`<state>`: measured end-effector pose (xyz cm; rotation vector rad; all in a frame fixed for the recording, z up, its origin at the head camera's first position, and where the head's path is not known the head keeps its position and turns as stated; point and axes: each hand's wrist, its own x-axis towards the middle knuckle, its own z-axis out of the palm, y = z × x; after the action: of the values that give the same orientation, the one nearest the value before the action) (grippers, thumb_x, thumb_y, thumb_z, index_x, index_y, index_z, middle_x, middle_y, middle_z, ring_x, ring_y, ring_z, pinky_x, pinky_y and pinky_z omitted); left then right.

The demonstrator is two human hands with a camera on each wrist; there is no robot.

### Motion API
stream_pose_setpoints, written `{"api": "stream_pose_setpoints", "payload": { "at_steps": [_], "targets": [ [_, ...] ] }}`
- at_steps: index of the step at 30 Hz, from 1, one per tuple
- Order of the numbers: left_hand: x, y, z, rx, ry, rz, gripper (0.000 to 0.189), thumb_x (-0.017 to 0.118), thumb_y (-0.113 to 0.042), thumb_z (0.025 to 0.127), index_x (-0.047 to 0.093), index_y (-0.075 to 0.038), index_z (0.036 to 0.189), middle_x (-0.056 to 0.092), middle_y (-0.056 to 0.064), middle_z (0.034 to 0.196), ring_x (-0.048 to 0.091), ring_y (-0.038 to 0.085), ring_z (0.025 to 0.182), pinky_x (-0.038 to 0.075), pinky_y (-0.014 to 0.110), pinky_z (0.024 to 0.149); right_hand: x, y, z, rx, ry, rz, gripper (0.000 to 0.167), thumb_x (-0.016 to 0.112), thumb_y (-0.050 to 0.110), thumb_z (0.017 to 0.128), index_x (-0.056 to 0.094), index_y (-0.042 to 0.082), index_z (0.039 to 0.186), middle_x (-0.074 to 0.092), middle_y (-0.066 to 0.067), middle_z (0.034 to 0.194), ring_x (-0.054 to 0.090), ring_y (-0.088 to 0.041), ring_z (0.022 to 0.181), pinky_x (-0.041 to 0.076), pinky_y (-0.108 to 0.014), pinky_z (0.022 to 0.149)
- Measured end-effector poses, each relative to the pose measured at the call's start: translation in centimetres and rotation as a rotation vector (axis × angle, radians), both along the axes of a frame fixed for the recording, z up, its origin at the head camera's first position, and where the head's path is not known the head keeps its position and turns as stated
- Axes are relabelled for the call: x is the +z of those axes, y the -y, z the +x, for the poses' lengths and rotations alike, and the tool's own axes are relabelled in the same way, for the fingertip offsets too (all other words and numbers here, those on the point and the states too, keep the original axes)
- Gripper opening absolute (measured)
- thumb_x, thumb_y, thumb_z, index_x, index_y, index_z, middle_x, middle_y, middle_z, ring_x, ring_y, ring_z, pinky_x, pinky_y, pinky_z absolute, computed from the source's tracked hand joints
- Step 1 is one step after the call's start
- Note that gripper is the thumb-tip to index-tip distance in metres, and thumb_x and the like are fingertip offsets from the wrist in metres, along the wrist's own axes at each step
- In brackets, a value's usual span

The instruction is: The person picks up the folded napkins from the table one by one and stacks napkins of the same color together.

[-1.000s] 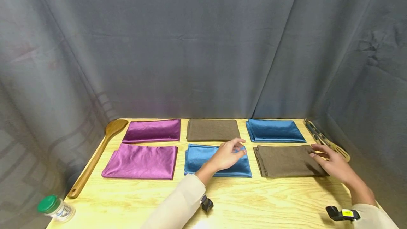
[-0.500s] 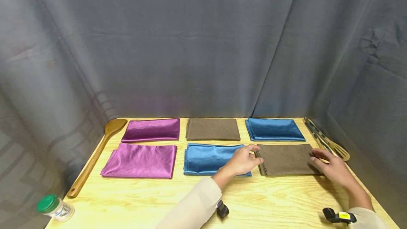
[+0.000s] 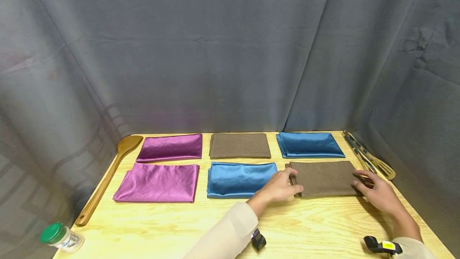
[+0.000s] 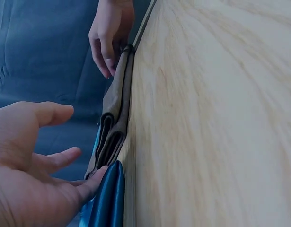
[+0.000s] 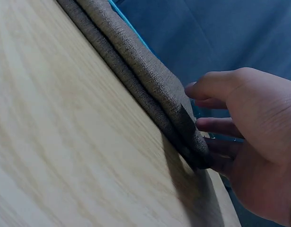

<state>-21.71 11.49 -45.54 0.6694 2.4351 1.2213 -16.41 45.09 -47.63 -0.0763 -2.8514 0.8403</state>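
A folded brown cloth lies at the front right of the table, its layered folds showing from the side in both wrist views. At its left edge is my left hand, thumb spread from the fingers; in the left wrist view a lower finger touches the folds near the blue cloth. My right hand is at the right edge, with fingers against the cloth's end and the thumb apart. A folded blue cloth lies partly behind my left hand.
Two purple cloths lie at left, another brown cloth and a dark blue cloth behind. A wooden spatula lies along the left edge, slotted utensils along the right. A green-capped jar stands front left. Grey curtains surround the table.
My left hand has moved right, from over the blue cloth to the brown cloth's left edge. My right hand has stayed near the right edge, shifting only slightly.
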Motion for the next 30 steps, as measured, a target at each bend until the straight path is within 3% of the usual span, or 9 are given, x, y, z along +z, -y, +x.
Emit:
{"api": "stream_pose_setpoints", "payload": {
  "at_steps": [2,5,8,10,12,20,24,27,30],
  "targets": [
    [0.1,-0.2,0.0,0.015,0.006,0.003,0.049,0.072,-0.034,0.095,0.058,-0.021,0.14,0.069,0.001,0.115,0.06,0.006,0.094,0.05,0.025,0.086,-0.1,0.0,0.0,-0.009,-0.011,0.002,0.048,0.064,0.025,0.102,0.056,-0.006,0.138,0.055,-0.041,0.135,0.065,-0.056,0.109,0.043,-0.009,0.066],
    [0.3,-0.5,0.0,0.035,0.028,0.028,0.048,0.073,-0.031,0.094,0.059,-0.02,0.138,0.069,0.001,0.109,0.059,0.006,0.089,0.049,0.025,0.083,0.0,0.0,0.0,-0.024,-0.011,-0.01,0.049,0.064,0.026,0.102,0.055,-0.005,0.139,0.056,-0.04,0.136,0.069,-0.047,0.105,0.042,-0.008,0.066],
    [0.3,-0.8,-0.1,0.052,0.049,0.054,0.047,0.075,-0.026,0.093,0.061,-0.018,0.137,0.068,0.001,0.1,0.056,0.007,0.084,0.048,0.024,0.077,0.1,-0.1,0.1,-0.04,-0.01,-0.03,0.049,0.063,0.027,0.103,0.055,-0.004,0.14,0.056,-0.04,0.137,0.069,-0.008,0.096,0.042,-0.007,0.065],
    [0.3,-0.9,-0.1,0.065,0.077,0.069,0.046,0.075,-0.025,0.093,0.061,-0.019,0.136,0.065,0.0,0.096,0.054,0.007,0.081,0.046,0.024,0.073,0.1,-0.2,0.2,-0.048,-0.016,-0.041,0.049,0.063,0.026,0.103,0.055,-0.004,0.14,0.056,-0.04,0.136,0.053,0.017,0.09,0.042,-0.007,0.065],
    [0.2,-1.0,-0.2,0.081,0.107,0.087,0.045,0.076,-0.023,0.093,0.062,-0.02,0.135,0.064,0.0,0.096,0.054,0.007,0.08,0.045,0.024,0.07,0.0,-0.2,0.2,-0.052,-0.026,-0.052,0.048,0.063,0.026,0.102,0.056,-0.005,0.139,0.056,-0.039,0.136,0.035,0.029,0.087,0.041,-0.006,0.065],
    [-0.3,-1.5,-0.2,0.122,0.187,0.187,0.04,0.076,-0.013,0.092,0.066,-0.019,0.13,0.063,-0.003,0.096,0.054,0.006,0.08,0.045,0.024,0.064,-0.6,-0.1,-0.1,-0.092,-0.077,-0.066,0.043,0.064,0.022,0.102,0.06,-0.006,0.134,0.061,-0.036,0.131,0.032,0.033,0.087,0.038,-0.006,0.066],
    [-0.4,-1.8,-0.1,0.127,0.203,0.22,0.037,0.075,-0.008,0.092,0.069,-0.017,0.127,0.055,-0.005,0.079,0.047,0.007,0.068,0.039,0.023,0.057,-0.9,-0.1,-0.3,-0.102,-0.115,-0.056,0.038,0.066,0.017,0.1,0.064,-0.005,0.131,0.065,-0.033,0.125,0.033,0.033,0.087,0.039,-0.005,0.066],
    [-0.5,-2.2,0.0,0.113,0.178,0.219,0.037,0.073,-0.004,0.09,0.071,-0.016,0.125,0.049,-0.004,0.072,0.042,0.008,0.063,0.036,0.022,0.057,-1.2,-0.2,-0.4,-0.102,-0.147,-0.064,0.033,0.068,0.012,0.098,0.067,-0.004,0.126,0.074,-0.006,0.108,0.037,0.032,0.087,0.04,-0.003,0.067],
    [-0.6,-2.4,0.3,0.113,0.168,0.201,0.037,0.072,-0.002,0.089,0.073,-0.018,0.122,0.059,-0.005,0.088,0.039,0.009,0.062,0.036,0.022,0.058,-1.5,-0.3,-0.2,-0.084,-0.171,-0.09,0.03,0.069,0.008,0.096,0.068,-0.005,0.123,0.06,0.032,0.099,0.04,0.032,0.087,0.041,-0.003,0.067]
  ]
}}
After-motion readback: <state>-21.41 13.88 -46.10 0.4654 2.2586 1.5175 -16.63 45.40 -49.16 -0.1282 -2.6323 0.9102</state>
